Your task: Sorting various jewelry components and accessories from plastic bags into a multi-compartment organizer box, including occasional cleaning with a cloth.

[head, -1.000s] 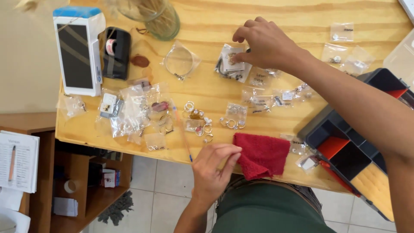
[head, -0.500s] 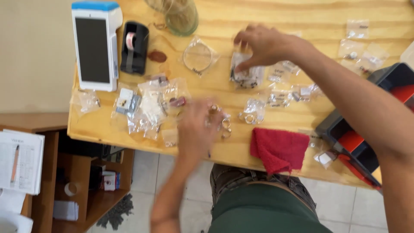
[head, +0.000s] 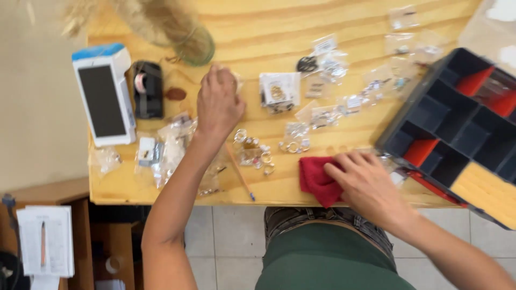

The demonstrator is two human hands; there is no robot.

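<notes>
1. My left hand (head: 219, 104) is stretched out over the wooden surface (head: 279, 24), knuckles up and fingers curled down on something small and clear at its 12 o'clock. It's blurred, so I honestly can't tell if the hand is closed on it or just touching it.
2. My right hand (head: 371, 185) lies flat with fingers spread, pressing on the red cloth (head: 317, 180) at the near edge of the surface. Nothing is pinched, just palm down.
3. A cluster of rings (head: 255, 153) sits between the two hands, at about 5 o'clock from the left hand. A thin pencil-like stick (head: 240, 180) lies just beside it.
4. Small clear bags (head: 333, 59) with bits of jewellery are scattered toward 1–2 o'clock of the left hand.
5. At 9 o'clock of the left hand there's a black tape dispenser (head: 148, 88), and further out a white card terminal (head: 105, 96).
6. The dark compartment organiser (head: 457, 123), with red dividers, is at 2 o'clock of the right hand.
7. A glass vase (head: 193, 45) stands at 11 o'clock from the left hand.
</notes>
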